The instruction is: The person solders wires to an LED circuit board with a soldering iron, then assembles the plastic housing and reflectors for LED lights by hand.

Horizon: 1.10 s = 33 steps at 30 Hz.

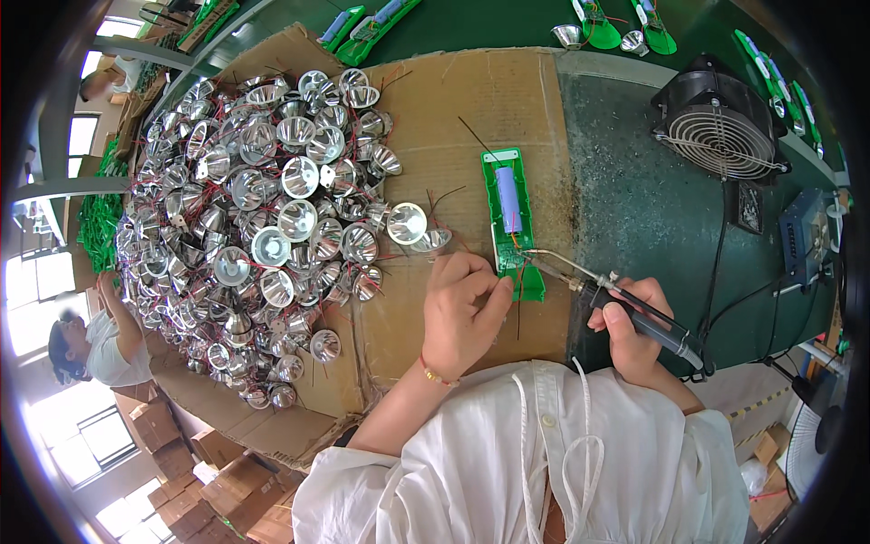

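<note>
Head view: right hand [634, 322] wraps the soldering iron [654, 334]; left hand [464, 308], fingers curled, hold unclear, beside the green casing [492, 190] on cardboard [435, 118]. Best keep it steady, clear of the purple cell [507, 195]!

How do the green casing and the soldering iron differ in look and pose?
The green casing is an open tray; the soldering iron is slim, black and metallic. The casing lies on cardboard, while the iron slants in the right hand. Both are elongated.
</note>
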### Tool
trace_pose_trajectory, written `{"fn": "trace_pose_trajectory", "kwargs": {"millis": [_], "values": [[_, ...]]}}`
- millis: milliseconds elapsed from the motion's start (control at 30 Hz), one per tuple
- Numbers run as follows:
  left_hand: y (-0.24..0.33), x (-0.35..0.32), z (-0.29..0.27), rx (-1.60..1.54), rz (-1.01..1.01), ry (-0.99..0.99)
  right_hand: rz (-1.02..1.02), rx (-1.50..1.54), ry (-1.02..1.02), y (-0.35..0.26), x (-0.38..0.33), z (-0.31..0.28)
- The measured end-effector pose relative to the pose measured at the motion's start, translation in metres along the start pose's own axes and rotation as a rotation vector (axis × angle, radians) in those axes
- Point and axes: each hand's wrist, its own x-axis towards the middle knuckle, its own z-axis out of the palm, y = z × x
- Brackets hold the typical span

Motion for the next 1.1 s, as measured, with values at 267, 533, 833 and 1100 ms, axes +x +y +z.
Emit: {"fn": "trace_pose_trajectory", "kwargs": {"millis": [267, 533, 833, 1100], "values": [[0.007, 0.002, -0.003, 0.006, -0.005, 0.0, -0.039, -0.024, 0.04, 0.004, 0.003, -0.007], [0.014, 0.016, -0.011, 0.092, -0.25, -0.259, -0.077, -0.04, 0.227, 0.009, 0.014, -0.026], [-0.027, 0.232, 0.002, 0.35, 0.157, -0.052, 0.014, -0.006, 0.254, 0.015, 0.019, -0.029], [-0.048, 0.31, -0.055, 1.033, -0.289, 0.081, 0.097, 0.03, 0.279, 0.008, 0.021, -0.031]]}}
